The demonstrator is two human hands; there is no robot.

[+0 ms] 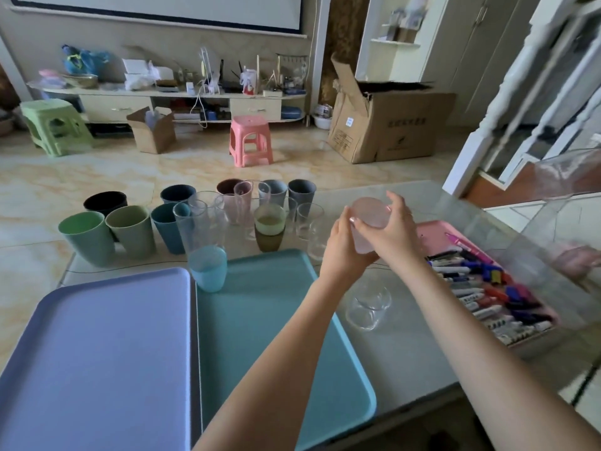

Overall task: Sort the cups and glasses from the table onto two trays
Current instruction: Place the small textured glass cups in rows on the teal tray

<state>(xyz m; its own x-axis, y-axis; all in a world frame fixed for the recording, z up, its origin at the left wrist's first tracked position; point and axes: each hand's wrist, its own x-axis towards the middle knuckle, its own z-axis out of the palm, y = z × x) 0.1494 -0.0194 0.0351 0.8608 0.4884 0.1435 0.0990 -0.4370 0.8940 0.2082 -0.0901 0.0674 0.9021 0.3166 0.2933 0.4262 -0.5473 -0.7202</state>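
Observation:
Both hands hold a frosted pink glass (pixel 371 219) above the table, right of the cup cluster. My left hand (pixel 343 247) cups it from below and the left; my right hand (pixel 395 229) wraps its right side. A lilac tray (pixel 97 346) and a teal tray (pixel 276 336) lie side by side at the near edge. A light blue cup (pixel 208 268) stands at the teal tray's far left corner. Behind the trays stand several opaque cups, green (pixel 86 237), sage (pixel 131 231), dark teal (pixel 166 231), among several clear glasses (pixel 203 222). A clear glass bowl-shaped cup (pixel 369 305) sits under my forearms.
A pink tray (pixel 432 231) full of markers (pixel 487 288) lies on the right of the glass table. A clear container (pixel 566 203) rises at the far right. Beyond the table are a pink stool (pixel 249 139), a green stool (pixel 53 125) and cardboard boxes (pixel 387 122).

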